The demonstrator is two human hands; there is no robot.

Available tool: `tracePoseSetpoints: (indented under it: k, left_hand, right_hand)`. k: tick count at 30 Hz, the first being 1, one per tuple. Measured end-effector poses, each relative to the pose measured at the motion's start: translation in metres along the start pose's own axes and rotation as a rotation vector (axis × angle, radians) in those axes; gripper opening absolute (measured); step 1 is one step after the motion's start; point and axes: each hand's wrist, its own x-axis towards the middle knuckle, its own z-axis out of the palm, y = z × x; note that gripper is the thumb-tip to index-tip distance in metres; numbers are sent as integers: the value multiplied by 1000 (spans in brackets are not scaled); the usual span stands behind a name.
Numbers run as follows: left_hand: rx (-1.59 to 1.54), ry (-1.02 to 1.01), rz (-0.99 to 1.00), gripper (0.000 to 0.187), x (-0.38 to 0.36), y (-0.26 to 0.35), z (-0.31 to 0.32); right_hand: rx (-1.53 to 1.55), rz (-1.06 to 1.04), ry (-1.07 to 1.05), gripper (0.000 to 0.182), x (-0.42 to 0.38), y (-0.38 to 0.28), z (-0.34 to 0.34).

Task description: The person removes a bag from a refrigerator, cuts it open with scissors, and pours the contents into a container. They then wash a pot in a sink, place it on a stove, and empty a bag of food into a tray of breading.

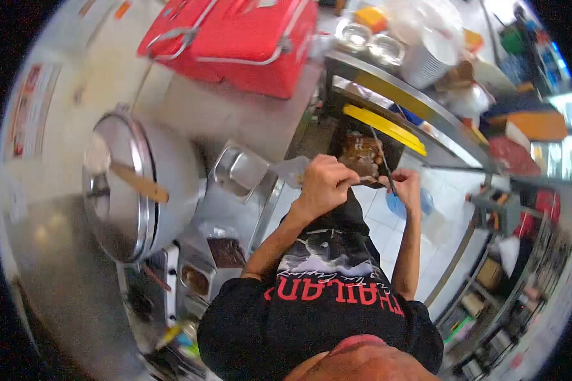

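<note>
My left hand (327,183) is closed in a pinch on a thin pale strip (369,181) that reaches toward my right hand. Translucent plastic (291,170) shows beside the left wrist. My right hand (405,187) is closed around a long, thin, dark tool (386,159), slanting up and away; blur hides its exact kind. Just beyond both hands is a dark bin-like container (391,150) with brown contents (359,157) and pale lumps. A yellow bar-like edge (384,129) lies across its far side.
At left stand a large lidded steel pot (165,184) with a wooden-handled utensil (140,183) and a steel pan (236,170). Red cooler bags (248,47) sit farther back. A steel-edged counter (407,89) holds stacked cups (431,57). Shelving (489,292) is at right.
</note>
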Motion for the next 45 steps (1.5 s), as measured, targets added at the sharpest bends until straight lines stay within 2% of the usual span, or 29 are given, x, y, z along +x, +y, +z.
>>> tracePoseSetpoints:
  k: [2,5,7,9,12,16,19,20,24,27,29,31,33,36,39,40,42,45]
  left_hand:
    - [71,57,-55,9,-19,3,-20]
    - [207,159,-134,12,-47,9,-47]
    - [279,250,-184,12,-65,7,-64]
    - [336,360,-281,14,-84,9,-79]
    - [433,455,-403,17,-105,17,-103]
    - [540,553,-562,20,-123,27,-125]
    - [661,589,-611,23,-134,32,-141]
    - [703,592,-619,24,-135,34,-147]
    - [801,604,-574,27,-150,31,-158]
    - [834,577,-571,26,-145,32,-164]
    - [785,523,-582,25,-142,32,-165]
    - [754,471,-589,24,-135,27,-165]
    - [732,419,-618,22,-126,23,-165]
    - [702,364,-699,18,-120,13,-164]
    - [642,350,-819,11,-133,-16,-158]
    - [621,331,-878,9,-133,-23,-157]
    - [569,296,-1004,7,-139,-38,-152]
    - [631,219,-1001,7,-149,-66,-146]
  right_hand:
    - [-211,-200,7,40,22,-52,23]
    - [-306,-562,-63,33,100,-39,89]
    - [-315,-496,-364,28,132,-76,121]
    - [-427,-440,-482,25,160,-106,158]
    - [-439,-885,-269,13,211,-87,227]
    - [-671,-939,-253,12,225,-103,269]
    - [-980,-759,-411,15,218,-133,277]
    - [-989,-840,-323,18,218,-129,279]
    - [-915,-897,-285,19,226,-128,287]
    - [-795,-901,-580,36,181,-190,258]
    - [-101,-1134,-875,73,126,-231,237]
    - [178,-1068,-1152,95,78,-244,238]
    - [395,-908,-1349,91,53,-235,260]
    - [531,-487,-1519,78,36,-204,281]
    - [582,-182,-1580,69,25,-162,295]
    - [660,-144,-1552,63,20,-157,294]
    - [625,45,-1589,59,15,-135,305]
    - [647,245,-1599,54,8,-121,312]
